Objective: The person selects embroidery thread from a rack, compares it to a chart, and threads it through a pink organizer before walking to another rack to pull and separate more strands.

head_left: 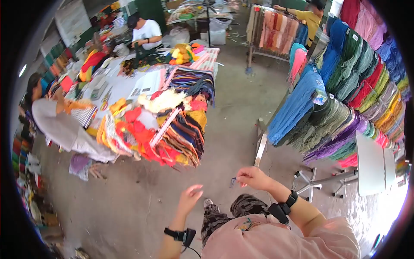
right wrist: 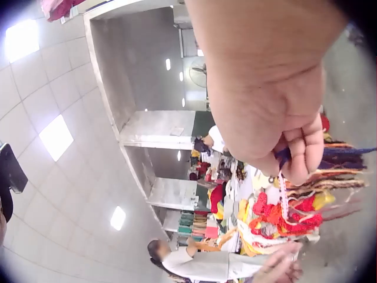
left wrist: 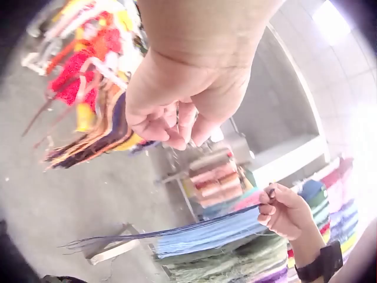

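Grey concrete floor (head_left: 241,108) spreads under you, in a workshop crowded with coloured yarn. Your right hand (head_left: 253,177) pinches a thin bundle of dark blue threads (head_left: 233,181) between thumb and fingertips, held in the air in front of your body, above the floor. Your left hand (head_left: 189,199) hangs just beside it, fingers loosely curled, holding nothing and not touching the threads.

To your right stands a metal rack (head_left: 345,90) hung thick with skeins in blue, green, red and purple. To your left, well apart, a long table (head_left: 129,86) is heaped with orange, red and yellow yarn and striped fringed samples, with people seated and standing along it. A second rack (head_left: 276,28) stands farther back.

From the head view the threads show only as a short dark wisp at your fingertips. The left wrist view shows them full length (left wrist: 177,232), running out from your right hand (left wrist: 285,212) in a long, nearly level strand with a frayed end. The right wrist view shows your fingers (right wrist: 309,150) curled tight around the strand.
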A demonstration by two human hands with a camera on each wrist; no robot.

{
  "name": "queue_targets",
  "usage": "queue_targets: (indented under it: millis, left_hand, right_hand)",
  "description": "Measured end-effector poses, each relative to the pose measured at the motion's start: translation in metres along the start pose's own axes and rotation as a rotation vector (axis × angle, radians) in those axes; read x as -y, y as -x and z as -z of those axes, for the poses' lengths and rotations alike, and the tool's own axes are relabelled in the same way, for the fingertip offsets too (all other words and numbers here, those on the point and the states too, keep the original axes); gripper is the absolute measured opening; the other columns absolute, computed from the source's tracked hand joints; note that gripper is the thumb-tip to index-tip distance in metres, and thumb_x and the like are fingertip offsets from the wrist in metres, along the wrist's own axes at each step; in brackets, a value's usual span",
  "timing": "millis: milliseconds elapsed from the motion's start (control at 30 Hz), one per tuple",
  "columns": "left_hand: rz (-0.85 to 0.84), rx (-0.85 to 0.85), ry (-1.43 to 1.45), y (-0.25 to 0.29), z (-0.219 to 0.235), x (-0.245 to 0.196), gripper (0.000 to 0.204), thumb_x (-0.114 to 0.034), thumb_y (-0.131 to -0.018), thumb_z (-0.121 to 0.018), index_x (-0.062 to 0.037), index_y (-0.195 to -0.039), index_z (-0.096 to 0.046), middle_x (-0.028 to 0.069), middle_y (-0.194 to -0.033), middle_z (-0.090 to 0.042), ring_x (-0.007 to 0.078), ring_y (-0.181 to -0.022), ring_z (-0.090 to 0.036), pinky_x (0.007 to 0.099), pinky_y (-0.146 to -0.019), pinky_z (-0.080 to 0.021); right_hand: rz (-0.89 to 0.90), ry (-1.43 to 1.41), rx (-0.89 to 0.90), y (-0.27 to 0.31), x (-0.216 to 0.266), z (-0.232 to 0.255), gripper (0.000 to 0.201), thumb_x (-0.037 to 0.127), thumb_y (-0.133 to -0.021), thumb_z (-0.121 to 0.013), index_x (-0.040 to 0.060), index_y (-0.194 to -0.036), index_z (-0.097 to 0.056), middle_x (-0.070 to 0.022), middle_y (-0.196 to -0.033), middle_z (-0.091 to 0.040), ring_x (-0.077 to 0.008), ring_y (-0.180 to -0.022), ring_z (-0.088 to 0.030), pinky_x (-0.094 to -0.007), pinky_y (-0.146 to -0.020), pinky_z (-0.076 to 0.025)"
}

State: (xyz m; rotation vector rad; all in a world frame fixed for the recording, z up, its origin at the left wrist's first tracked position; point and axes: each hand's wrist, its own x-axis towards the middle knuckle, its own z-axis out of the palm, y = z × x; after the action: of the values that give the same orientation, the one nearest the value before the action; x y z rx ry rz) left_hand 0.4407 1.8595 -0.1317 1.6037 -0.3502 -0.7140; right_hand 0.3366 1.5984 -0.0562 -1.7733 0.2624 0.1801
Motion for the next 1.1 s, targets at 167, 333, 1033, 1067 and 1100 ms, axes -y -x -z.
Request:
queue_targets:
  millis: [167, 333, 1033, 1067, 1100]
  left_hand:
    - [-0.064, 0.418, -0.027, -0.145, -0.022, -0.079, 0.039, -0.005, -0.076, -0.059, -0.004, -0.113, -0.046, -0.0034, -0.067, -0.05, 0.0028, -0.059, -0.045, 0.0178, -0.054, -0.039]
    - [0.024, 0.609, 0.305, -0.258, -0.082, -0.095, 0.034, -0.006, -0.079, -0.055, -0.003, -0.112, -0.046, -0.0035, -0.066, -0.048, 0.0042, -0.061, -0.045, 0.0173, -0.055, -0.037]
    - [0.45, 0.924, 0.311, -0.808, -0.295, -0.198, 0.02, -0.01, -0.086, -0.046, 0.007, -0.083, -0.054, 0.0004, -0.054, -0.042, 0.0094, -0.049, -0.036, 0.025, -0.052, -0.033]
    - [0.475, 0.952, 0.28, -0.839, -0.308, -0.202, 0.019, -0.01, -0.086, -0.046, 0.0071, -0.084, -0.054, 0.0005, -0.054, -0.042, 0.0093, -0.049, -0.037, 0.0248, -0.052, -0.034]
    - [0.491, 0.985, 0.242, -0.874, -0.321, -0.208, 0.019, -0.01, -0.085, -0.046, 0.0072, -0.084, -0.054, 0.0006, -0.054, -0.042, 0.0092, -0.049, -0.037, 0.0245, -0.052, -0.034]
  right_hand:
    - [-0.062, -0.207, -0.212, -0.08, 0.022, 0.026, 0.012, 0.011, -0.08, -0.052, 0.0009, -0.084, -0.056, -0.0049, -0.069, -0.058, -0.0116, -0.057, -0.059, -0.0226, -0.051, -0.046]
    - [0.169, -0.191, -0.247, -0.186, 0.014, 0.1, 0.011, 0.007, -0.084, -0.048, -0.0011, -0.088, -0.053, -0.0074, -0.091, -0.053, -0.0096, -0.06, -0.056, -0.0204, -0.05, -0.046]
    - [0.583, -1.464, -0.781, -0.444, -0.036, 0.595, 0.007, 0.012, -0.084, -0.049, 0.0058, -0.08, -0.048, -0.0054, -0.079, -0.055, -0.0163, -0.071, -0.054, -0.0314, -0.069, -0.046]
    - [0.6, -1.463, -0.872, -0.457, -0.043, 0.62, 0.007, 0.012, -0.084, -0.049, 0.0057, -0.08, -0.048, -0.0055, -0.079, -0.055, -0.0163, -0.071, -0.054, -0.0315, -0.069, -0.045]
    - [0.634, -1.456, -0.918, -0.47, -0.053, 0.643, 0.007, 0.012, -0.084, -0.047, 0.0054, -0.082, -0.049, -0.0061, -0.078, -0.056, -0.0165, -0.07, -0.055, -0.0322, -0.068, -0.046]
